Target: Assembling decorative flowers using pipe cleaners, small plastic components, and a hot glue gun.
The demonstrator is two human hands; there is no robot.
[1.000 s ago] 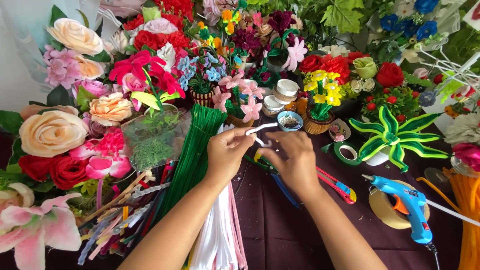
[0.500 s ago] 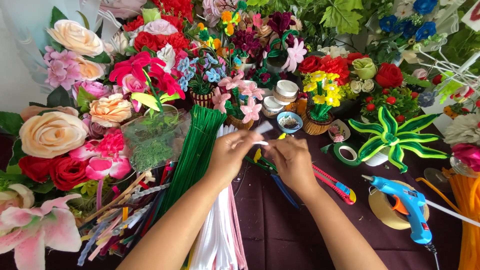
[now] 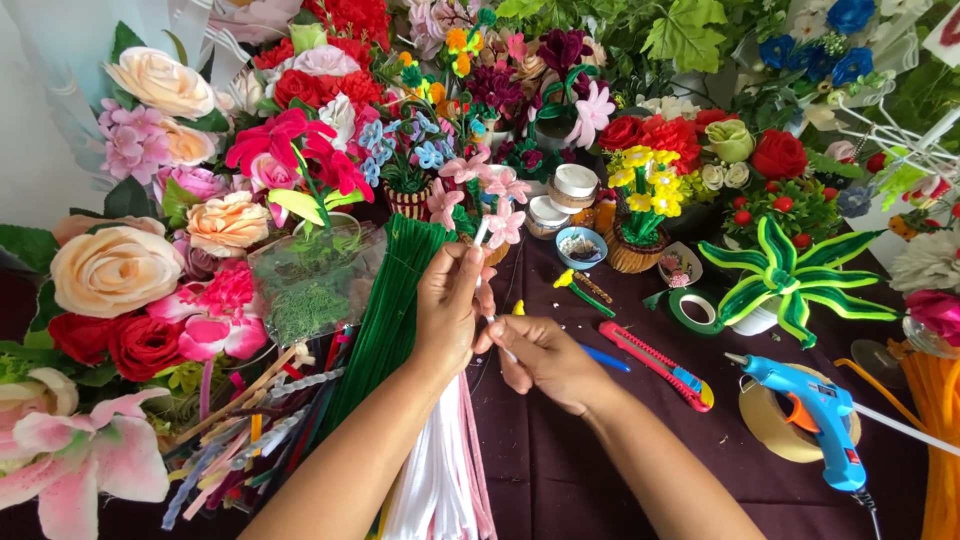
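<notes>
Left hand (image 3: pixel 447 305) raised, fingers curled shut around a white pipe cleaner (image 3: pixel 481 262), pinching it near the top. Right hand (image 3: pixel 540 360) lower, just beside the left, fingers closed on the same stem's lower end. Both forearms come up from bottom edge. Green pipe cleaner bundle (image 3: pixel 385 310) lies left of them, red utility knife (image 3: pixel 668 365) to the right.

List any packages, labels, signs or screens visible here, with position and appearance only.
Clear plastic bag: left of the left hand, crumpled, green moss-like filling.
Two small jars: behind the right hand, round, pale lids.
No signs or screens show.
</notes>
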